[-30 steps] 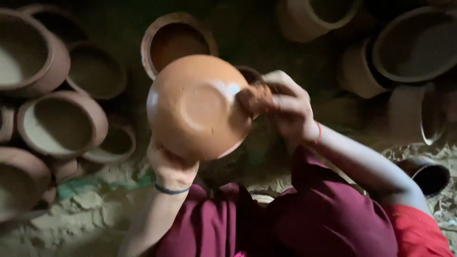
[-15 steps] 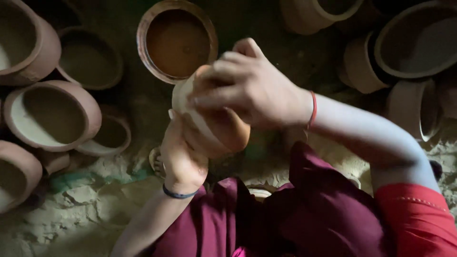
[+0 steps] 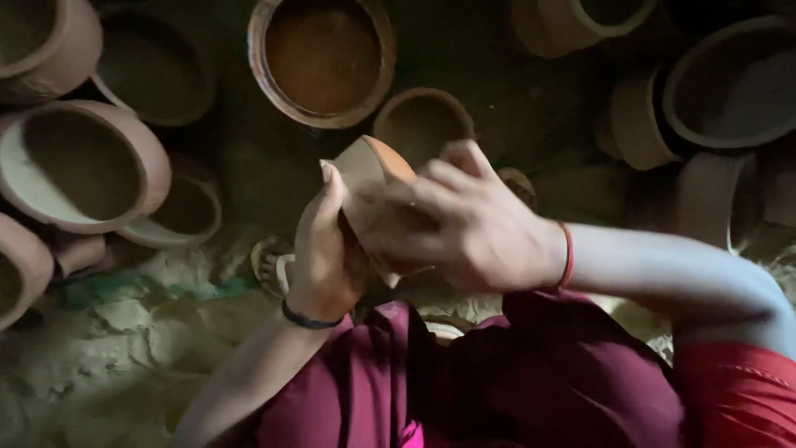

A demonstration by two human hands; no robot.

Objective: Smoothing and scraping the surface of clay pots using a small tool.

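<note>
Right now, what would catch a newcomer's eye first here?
A terracotta bowl held at centre between the left hand and the right hand, whose fingers spread across it. Around them, open clay pots crowd the dim floor, with a maroon garment below.

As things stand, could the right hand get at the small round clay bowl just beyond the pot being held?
Probably yes. The right hand lies over the held orange clay pot, and the small round clay bowl sits just beyond it with nothing visible between; the hand would have to let go first.

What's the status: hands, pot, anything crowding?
Left hand grips clay pot from below. Right hand spread across its side. Pot tilted over lap. Larger clay pots ring the ground ahead, none touching.
</note>
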